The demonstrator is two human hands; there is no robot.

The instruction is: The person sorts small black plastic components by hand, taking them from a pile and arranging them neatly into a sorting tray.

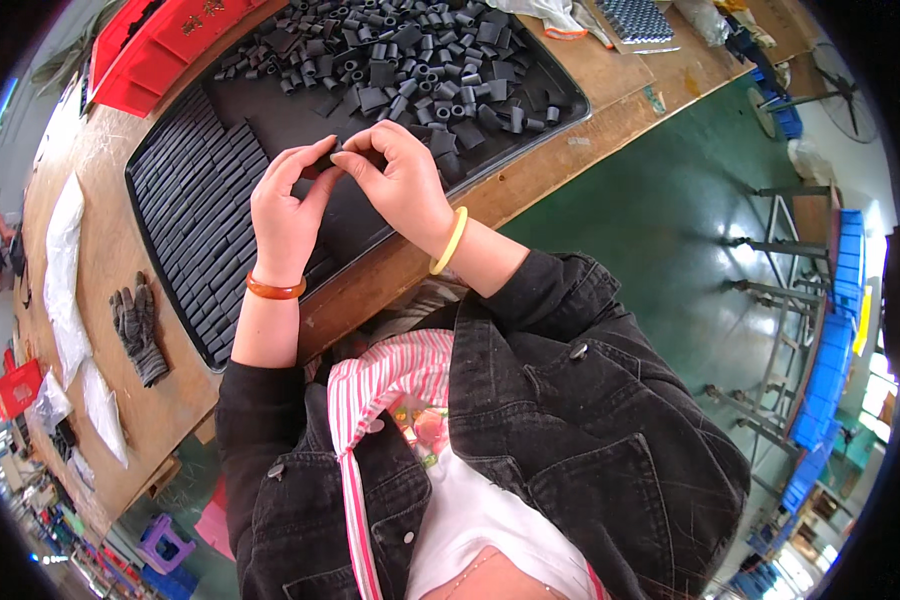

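My left hand (288, 210), with a reddish-brown bangle on the wrist, and my right hand (402, 185), with a yellow bangle, meet over a black tray (345, 218). Their thumbs and forefingers pinch a small black piece (336, 149), mostly covered by the fingertips. Beneath and beyond my right hand lies a loose heap of short black tubes and flat black pieces (400, 70), spread over the tray's far side. Tightly packed rows of black pieces (195, 190) fill the tray's left part, beside my left hand.
A red bin (155, 55) stands past the tray's far left corner. On the wooden table (100, 250) lie a grey glove (138, 330) and long white plastic bags (65, 270). Blue bins (820, 380) line a rack at the right, across the green floor (630, 220).
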